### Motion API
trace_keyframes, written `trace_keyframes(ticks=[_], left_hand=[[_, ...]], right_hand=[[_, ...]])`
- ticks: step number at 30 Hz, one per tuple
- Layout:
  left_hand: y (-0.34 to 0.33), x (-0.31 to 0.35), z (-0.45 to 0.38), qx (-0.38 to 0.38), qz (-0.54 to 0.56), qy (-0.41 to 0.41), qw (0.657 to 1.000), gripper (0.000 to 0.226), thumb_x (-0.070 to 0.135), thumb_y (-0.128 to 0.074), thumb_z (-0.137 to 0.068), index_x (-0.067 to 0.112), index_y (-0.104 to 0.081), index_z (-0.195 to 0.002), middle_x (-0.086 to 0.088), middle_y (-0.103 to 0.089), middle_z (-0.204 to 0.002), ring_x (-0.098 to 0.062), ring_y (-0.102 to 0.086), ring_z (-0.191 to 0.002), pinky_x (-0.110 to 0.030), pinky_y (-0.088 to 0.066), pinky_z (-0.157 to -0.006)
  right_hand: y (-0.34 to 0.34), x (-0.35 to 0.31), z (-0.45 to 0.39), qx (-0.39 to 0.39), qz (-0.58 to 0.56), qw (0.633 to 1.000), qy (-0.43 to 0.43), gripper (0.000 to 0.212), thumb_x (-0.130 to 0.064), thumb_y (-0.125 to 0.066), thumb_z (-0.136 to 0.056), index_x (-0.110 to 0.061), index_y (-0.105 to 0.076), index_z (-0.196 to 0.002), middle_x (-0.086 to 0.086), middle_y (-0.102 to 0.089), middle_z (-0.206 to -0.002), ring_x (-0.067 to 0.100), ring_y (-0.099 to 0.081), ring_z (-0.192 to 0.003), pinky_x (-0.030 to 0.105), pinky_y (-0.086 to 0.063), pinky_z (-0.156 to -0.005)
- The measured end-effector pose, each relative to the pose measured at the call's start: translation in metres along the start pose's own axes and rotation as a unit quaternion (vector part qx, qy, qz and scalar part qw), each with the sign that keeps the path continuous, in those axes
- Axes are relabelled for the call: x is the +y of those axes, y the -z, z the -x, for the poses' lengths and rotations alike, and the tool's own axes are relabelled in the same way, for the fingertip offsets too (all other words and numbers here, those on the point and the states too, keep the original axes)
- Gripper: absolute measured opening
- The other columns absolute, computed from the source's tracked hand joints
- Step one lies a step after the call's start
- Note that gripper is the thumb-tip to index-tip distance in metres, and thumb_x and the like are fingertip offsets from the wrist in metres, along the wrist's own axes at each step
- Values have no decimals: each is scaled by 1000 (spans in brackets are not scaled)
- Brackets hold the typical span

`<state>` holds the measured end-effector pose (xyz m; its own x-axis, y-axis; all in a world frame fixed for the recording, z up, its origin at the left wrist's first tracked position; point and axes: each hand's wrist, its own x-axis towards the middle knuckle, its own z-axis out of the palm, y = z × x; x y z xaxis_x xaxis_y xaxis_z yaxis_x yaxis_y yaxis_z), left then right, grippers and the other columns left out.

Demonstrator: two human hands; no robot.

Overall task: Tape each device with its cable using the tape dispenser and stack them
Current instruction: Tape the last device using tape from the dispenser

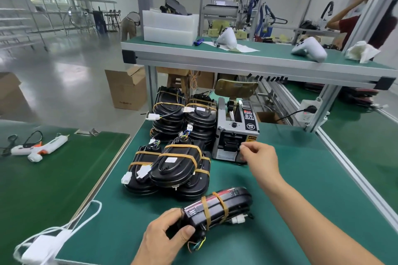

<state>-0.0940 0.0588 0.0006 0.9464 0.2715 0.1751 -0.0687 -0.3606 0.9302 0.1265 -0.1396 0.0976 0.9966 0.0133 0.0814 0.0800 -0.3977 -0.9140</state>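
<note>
My left hand (164, 235) grips the near end of a black device with a red lens (217, 206) lying on the green table; two tan tape bands hold its cable and white connector against it. My right hand (258, 160) reaches to the outlet of the grey tape dispenser (237, 129), fingertips pinched at the slot; any tape between them is too small to make out. Left of the dispenser stand stacks of taped black devices (178, 163), with taller stacks (185, 116) behind.
A white glue gun (38, 147) lies on the left table. A white cord and adapter (45, 243) sit at the near left edge. An upper shelf (237, 58) with white housings overhangs the bench's far end. A power strip (309, 112) hangs on the frame at right.
</note>
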Motion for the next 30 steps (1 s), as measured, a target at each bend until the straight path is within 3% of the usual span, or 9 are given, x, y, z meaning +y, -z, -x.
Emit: trace_keyframes(ticks=[4,9,14,19,24,30], left_hand=[[1,1,1,-7,7,-7,1000,51,85,-72,-72,60,-74,-117,19,-75,-119,-3,-70,-115,-12,-48,-96],[1,3,-1,4,8,-21,1000,53,93,-67,-73,63,-73,-117,22,-75,-118,-5,-69,-115,-12,-47,-97],[1,3,-1,-1,10,-19,1000,53,92,-66,-75,62,-74,-118,21,-75,-119,-6,-70,-116,-13,-47,-97],[0,2,-1,-1,12,-19,1000,52,86,-70,-75,59,-74,-119,21,-76,-118,-7,-70,-116,-13,-48,-97],[0,-1,0,6,19,-12,1000,58,96,-66,-70,61,-74,-116,20,-75,-119,-7,-71,-116,-17,-50,-97],[-1,-4,0,12,16,-19,1000,54,93,-66,-75,60,-74,-118,19,-76,-120,-8,-70,-118,-21,-51,-100]], right_hand=[[-30,-3,-15,56,-31,996,-68,15,-16,-64,-86,-11,-75,-78,13,-74,-78,36,-68,-79,36,-57,-73],[-45,-6,-25,98,-46,987,-120,18,-15,-63,-86,-8,-73,-73,9,-74,-68,33,-70,-73,42,-60,-74],[-53,-10,-33,131,-93,972,-170,25,-7,-64,-82,-13,-71,-58,0,-71,-56,22,-72,-67,30,-53,-63],[-62,-12,-41,153,-140,955,-212,11,-8,-70,-82,-13,-74,-73,0,-69,-53,22,-76,-71,27,-53,-62],[-66,-9,-50,170,-167,940,-244,8,-7,-73,-85,-9,-69,-78,-6,-60,-39,12,-71,-53,24,-49,-51],[-69,-4,-55,177,-172,936,-249,9,-11,-75,-85,-4,-70,-88,2,-70,-59,7,-65,-39,19,-43,-42]])
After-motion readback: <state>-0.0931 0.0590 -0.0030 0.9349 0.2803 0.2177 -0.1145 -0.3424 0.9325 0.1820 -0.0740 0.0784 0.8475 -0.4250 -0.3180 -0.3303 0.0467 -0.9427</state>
